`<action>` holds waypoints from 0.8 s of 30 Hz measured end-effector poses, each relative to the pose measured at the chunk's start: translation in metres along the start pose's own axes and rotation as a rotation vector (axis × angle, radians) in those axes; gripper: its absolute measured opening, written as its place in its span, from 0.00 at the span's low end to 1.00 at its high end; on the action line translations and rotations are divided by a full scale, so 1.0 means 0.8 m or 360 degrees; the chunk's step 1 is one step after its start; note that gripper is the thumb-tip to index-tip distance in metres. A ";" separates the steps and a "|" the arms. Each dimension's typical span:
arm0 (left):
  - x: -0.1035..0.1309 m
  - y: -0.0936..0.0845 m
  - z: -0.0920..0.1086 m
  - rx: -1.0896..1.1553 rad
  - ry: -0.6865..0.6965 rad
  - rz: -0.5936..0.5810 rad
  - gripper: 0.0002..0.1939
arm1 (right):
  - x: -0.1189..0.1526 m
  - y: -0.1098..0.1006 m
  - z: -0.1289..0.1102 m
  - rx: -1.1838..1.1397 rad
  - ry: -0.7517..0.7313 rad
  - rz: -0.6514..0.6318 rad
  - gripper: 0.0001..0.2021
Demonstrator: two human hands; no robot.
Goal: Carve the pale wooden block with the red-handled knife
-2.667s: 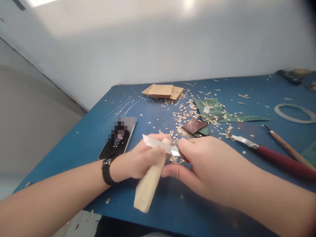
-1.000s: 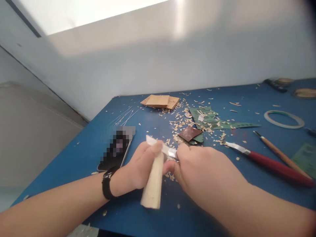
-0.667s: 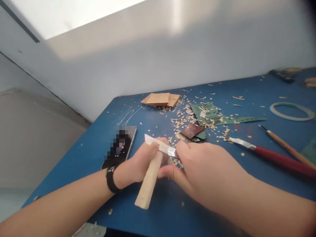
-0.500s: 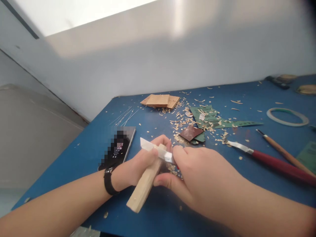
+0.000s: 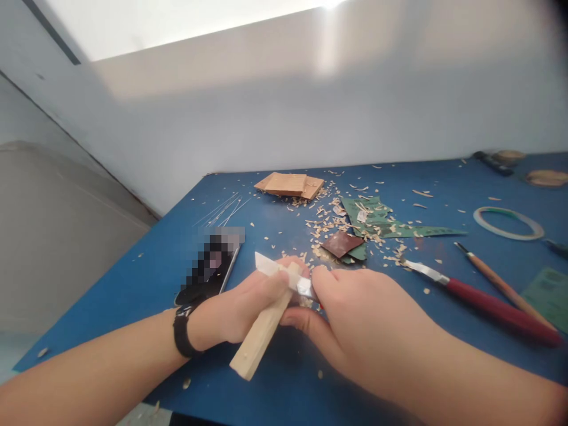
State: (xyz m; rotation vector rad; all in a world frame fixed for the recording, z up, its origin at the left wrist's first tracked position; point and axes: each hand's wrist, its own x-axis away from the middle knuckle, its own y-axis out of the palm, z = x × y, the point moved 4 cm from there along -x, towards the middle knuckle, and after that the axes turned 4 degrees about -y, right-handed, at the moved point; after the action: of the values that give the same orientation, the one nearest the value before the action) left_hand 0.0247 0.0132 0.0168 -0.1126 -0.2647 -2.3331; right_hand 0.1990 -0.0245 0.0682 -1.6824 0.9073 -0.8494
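Note:
My left hand [image 5: 252, 299] is closed round a pale, squared wooden stick [image 5: 261, 340], whose near end points down and toward me. A knife [image 5: 277, 273] with a flat, slant-tipped blade lies across the upper part of the stick. My left thumb presses at the back of the blade. My right hand [image 5: 350, 307] is wrapped round the knife's handle, which is mostly hidden; a bit of red shows below the fingers. The stick's far end is partly covered by the blade and my left fingers.
Wood shavings [image 5: 326, 222] litter the blue table [image 5: 146, 284]. A phone [image 5: 208, 272] lies left of my hands. Beyond are stacked wooden blocks [image 5: 286, 184], green sandpaper [image 5: 373, 216] and a brown piece [image 5: 341, 244]. To the right lie a red-handled carving knife [image 5: 492, 305], a wooden-handled tool [image 5: 501, 281] and a tape roll [image 5: 508, 223].
The view has shifted slightly. Both hands keep their grip on the stick and knife, which have hardly moved against each other. My left wrist sits a little further left.

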 end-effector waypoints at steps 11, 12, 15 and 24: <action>-0.011 0.017 0.017 0.0074 -0.0105 0.0041 0.36 | -0.004 -0.011 0.001 -0.0010 0.0070 -0.0120 0.19; -0.012 0.017 0.016 0.0110 -0.0117 0.0040 0.36 | -0.004 -0.011 0.002 -0.0003 0.0080 -0.0117 0.20; -0.015 0.019 0.010 0.0234 -0.0119 0.0031 0.34 | -0.006 -0.010 0.006 0.0035 0.0108 -0.0100 0.23; -0.030 0.018 0.007 0.0228 -0.0059 0.0142 0.28 | -0.008 -0.018 0.007 0.0073 0.0237 -0.0116 0.21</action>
State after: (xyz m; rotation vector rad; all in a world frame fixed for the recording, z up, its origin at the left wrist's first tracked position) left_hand 0.0515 0.0215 0.0205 -0.0952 -0.4358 -2.2175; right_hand 0.2036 -0.0136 0.0797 -1.6375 0.9241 -1.0482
